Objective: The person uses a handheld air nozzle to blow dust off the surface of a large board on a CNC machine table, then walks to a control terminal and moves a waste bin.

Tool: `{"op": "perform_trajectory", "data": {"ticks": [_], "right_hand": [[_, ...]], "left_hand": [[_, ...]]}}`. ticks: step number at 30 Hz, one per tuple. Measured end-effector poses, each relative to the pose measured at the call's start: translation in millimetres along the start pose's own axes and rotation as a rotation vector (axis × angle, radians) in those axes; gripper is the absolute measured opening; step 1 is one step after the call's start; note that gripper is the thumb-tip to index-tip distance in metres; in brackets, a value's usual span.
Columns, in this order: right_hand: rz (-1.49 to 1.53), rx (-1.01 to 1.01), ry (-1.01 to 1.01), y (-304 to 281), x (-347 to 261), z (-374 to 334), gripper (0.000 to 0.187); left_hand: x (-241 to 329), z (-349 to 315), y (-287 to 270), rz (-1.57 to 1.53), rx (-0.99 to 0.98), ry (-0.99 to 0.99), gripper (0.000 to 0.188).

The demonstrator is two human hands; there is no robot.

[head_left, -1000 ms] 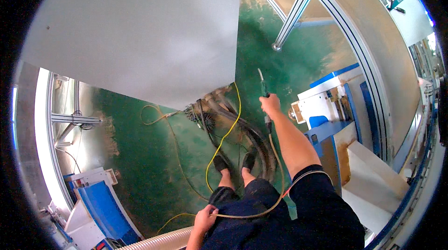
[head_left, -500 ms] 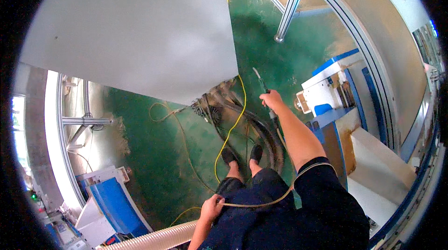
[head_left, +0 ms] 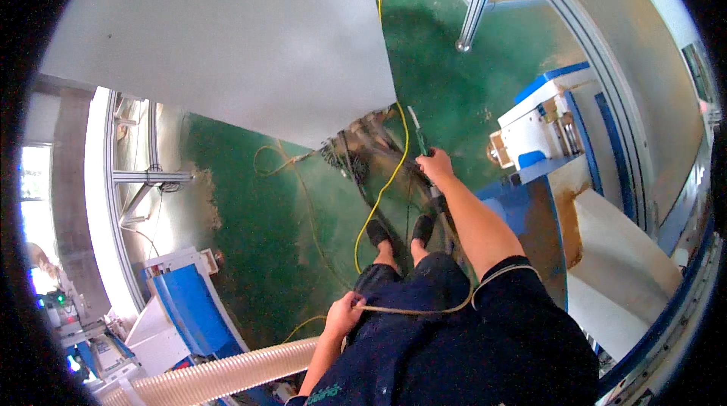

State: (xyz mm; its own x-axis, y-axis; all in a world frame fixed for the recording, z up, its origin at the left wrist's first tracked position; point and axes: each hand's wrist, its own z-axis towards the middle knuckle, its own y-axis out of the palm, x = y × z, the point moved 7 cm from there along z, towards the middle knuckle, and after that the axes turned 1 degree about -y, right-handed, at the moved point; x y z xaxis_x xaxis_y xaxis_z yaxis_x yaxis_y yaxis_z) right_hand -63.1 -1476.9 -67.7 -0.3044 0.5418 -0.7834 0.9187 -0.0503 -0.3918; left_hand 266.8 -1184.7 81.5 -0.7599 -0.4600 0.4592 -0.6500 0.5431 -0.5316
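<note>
My right hand (head_left: 435,167), arm stretched forward, is wrapped round a green air blow gun (head_left: 421,139) whose thin pale nozzle points away from me. Close to my waist, my left hand (head_left: 344,314) is closed on a thin tan air hose (head_left: 413,310). That hose crosses in front of my shorts and bends up by my right elbow toward the gun. Just left of the nozzle, a yellow cable (head_left: 387,188) trails over the green floor. The gun is held in the air, apart from the big grey panel (head_left: 227,42) ahead.
Thick dark hoses and cables (head_left: 362,141) come from under the panel's near corner. A ribbed cream duct (head_left: 227,374) runs at lower left. Blue-and-white machine units stand left (head_left: 185,304) and right (head_left: 549,122), with aluminium frame legs (head_left: 478,4) beyond. Dust patches lie on the green floor (head_left: 265,254).
My view has shifted a little, so the panel and floor sit slightly higher and further right. The blow gun has moved slightly left toward the yellow cable; both hands keep their grip.
</note>
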Motion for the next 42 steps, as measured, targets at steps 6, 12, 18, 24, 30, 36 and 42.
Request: {"op": "perform_trajectory", "data": {"ticks": [6,12,18,24,30,36,42], "right_hand": [[0.173,0.193,-0.029,-99,-109,29,0.020],[0.258,0.308,-0.015,-202,-184,59,0.014],[0.151,0.326,-0.028,-215,-191,59,0.020],[0.110,0.251,-0.146,-194,-208,50,0.019],[0.202,0.369,-0.094,-201,-183,53,0.022],[0.610,0.571,-0.004,-199,-112,11,0.022],[0.911,0.839,0.225,-242,-49,-67,0.025]], "left_hand": [[8,-6,-2,-0.028,0.026,-0.003,0.024],[1,-4,-3,-0.077,0.123,0.018,0.024],[-4,0,6,-0.098,0.075,-0.053,0.027],[4,-1,3,-0.048,0.047,-0.037,0.027],[11,7,2,-0.033,0.023,0.015,0.026],[-3,12,7,-0.056,0.041,0.082,0.026],[6,44,-12,0.004,0.032,0.176,0.025]]}}
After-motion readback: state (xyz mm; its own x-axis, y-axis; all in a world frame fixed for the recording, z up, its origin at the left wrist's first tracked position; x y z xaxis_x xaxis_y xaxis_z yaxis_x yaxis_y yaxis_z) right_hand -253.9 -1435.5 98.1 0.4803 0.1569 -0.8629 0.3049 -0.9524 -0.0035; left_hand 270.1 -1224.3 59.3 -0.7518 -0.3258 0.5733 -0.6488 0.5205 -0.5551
